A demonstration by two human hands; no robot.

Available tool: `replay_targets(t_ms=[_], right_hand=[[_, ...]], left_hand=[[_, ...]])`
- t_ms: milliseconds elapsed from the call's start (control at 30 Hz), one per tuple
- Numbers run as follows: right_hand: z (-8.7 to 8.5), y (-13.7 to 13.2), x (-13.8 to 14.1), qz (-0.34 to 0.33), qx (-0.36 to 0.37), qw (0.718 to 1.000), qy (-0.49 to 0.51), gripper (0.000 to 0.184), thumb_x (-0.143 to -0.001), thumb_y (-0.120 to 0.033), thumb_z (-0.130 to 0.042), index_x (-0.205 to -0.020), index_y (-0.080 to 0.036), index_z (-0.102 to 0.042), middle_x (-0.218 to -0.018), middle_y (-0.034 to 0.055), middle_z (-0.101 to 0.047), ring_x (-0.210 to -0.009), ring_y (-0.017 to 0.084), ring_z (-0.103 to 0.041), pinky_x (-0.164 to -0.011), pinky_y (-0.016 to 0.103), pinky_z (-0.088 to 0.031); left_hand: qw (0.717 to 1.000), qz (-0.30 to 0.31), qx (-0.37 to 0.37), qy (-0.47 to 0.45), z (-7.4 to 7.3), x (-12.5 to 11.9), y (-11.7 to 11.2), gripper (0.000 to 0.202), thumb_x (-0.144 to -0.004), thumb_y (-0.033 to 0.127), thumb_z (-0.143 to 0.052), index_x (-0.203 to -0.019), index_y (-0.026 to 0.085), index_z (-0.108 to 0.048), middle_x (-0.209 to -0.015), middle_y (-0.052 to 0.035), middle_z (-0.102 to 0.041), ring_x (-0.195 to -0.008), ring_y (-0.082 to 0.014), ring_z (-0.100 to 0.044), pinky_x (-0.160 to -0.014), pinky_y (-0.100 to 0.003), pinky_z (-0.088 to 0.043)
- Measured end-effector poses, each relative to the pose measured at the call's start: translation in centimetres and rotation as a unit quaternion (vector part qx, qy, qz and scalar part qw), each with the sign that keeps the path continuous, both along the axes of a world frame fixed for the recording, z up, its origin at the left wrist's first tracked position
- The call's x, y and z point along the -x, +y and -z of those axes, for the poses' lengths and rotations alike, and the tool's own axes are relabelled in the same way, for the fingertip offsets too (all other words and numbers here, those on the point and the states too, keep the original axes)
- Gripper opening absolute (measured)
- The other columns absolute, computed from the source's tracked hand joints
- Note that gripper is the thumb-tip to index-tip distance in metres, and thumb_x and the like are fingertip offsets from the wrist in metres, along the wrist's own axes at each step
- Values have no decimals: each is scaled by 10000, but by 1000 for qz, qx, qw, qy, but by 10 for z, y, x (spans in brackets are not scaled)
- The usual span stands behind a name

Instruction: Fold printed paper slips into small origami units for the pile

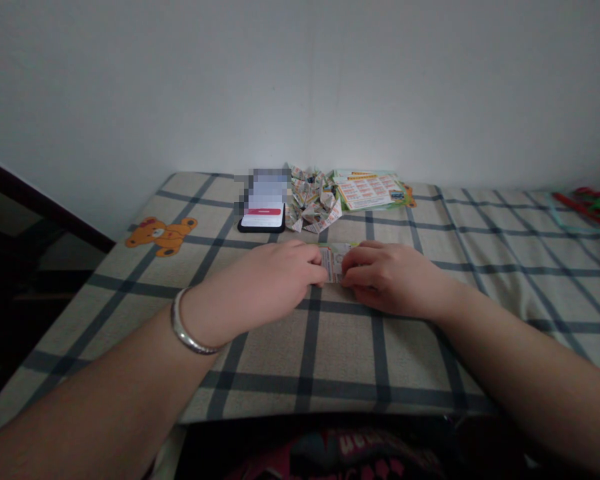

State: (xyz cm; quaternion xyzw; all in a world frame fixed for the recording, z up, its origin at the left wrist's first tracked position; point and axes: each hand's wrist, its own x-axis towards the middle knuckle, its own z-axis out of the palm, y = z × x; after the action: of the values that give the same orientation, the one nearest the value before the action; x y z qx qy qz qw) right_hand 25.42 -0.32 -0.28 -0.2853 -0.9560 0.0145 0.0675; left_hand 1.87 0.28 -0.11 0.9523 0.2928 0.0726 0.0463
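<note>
A small printed sheet of paper lies on the checked tablecloth, between my two hands. My left hand, with a silver bangle at the wrist, has its fingers curled and pressed together on the sheet's left end. On the right end, the bent fingers of my right hand close on the paper in the same way. Only the middle strip of the sheet shows; my fingers cover both ends.
Behind my hands stand a lit phone, a cluster of folded printed paper pieces and a stack of printed leaflets, near the wall. A bear picture is at left. Red and green items lie far right.
</note>
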Motion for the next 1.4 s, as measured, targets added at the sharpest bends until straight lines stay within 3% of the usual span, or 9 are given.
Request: replay_targets(t_ms=[267,733,1067,1400], right_hand=[[-2,3,-12,2,17,1000,-1,165,-842,-173,-566,-869,-240,-714,-903,19,-657,-809,157,-568,-679,284,-393],[-8,0,-18,20,44,999,4,179,-844,-178,-575,-888,-255,-730,-913,3,-674,-768,127,-580,-620,251,-385],[-15,-1,-24,36,71,997,-24,189,-860,-187,-574,-919,-268,-735,-1004,14,-674,-852,150,-609,-696,270,-443],[-15,0,-25,41,67,996,-32,180,-881,-219,-575,-932,-279,-737,-1001,5,-675,-836,138,-616,-675,258,-439]], left_hand=[[999,-30,20,35,-5,3,-1,259,-826,104,-509,-913,262,-696,-1048,-17,-616,-1002,-196,-572,-896,-373,-437],[996,-68,37,47,-13,10,-1,315,-828,130,-522,-939,324,-744,-1095,25,-670,-962,-181,-625,-858,-345,-463],[997,-29,62,41,-11,15,8,314,-824,138,-480,-839,290,-754,-1095,30,-696,-953,-160,-645,-901,-330,-471],[995,-72,33,57,-16,7,-4,266,-840,189,-499,-945,260,-733,-954,-19,-730,-877,-182,-664,-842,-327,-498]])
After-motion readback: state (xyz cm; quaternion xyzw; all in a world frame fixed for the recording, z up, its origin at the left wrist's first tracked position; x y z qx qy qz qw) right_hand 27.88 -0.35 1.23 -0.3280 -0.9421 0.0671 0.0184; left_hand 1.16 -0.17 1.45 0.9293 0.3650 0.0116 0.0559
